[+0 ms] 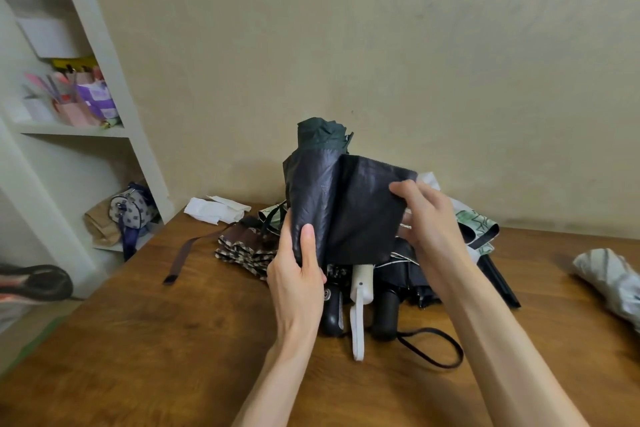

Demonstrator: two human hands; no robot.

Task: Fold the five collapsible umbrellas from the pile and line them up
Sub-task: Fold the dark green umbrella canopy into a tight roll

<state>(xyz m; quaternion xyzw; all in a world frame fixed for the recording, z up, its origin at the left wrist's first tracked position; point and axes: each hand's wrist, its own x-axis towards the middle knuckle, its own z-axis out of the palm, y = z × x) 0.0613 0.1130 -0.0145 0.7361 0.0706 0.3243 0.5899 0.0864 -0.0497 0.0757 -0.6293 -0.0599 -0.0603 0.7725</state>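
Dark umbrella (311,198) is upright, long axis vertical, cap end up, held over the pile (384,315) on the wooden table (173,340). Left hand (298,274) wraps its lower body, thumb up the fabric. Right hand (426,218) pinches a loose flap (367,204) pulled flat to the right of that grip. Next wrap probably goes round the vertical shaft. Fabric is thin, crinkled, faintly glossy. A rolled pale umbrella (613,281) lies well apart at far right.

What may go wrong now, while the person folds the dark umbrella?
1. The flap that the right hand pinches may wrap unevenly, so the dark umbrella gripped by the left hand could end up bulky.
2. It is held right over the pile, where it may catch on the white handle.
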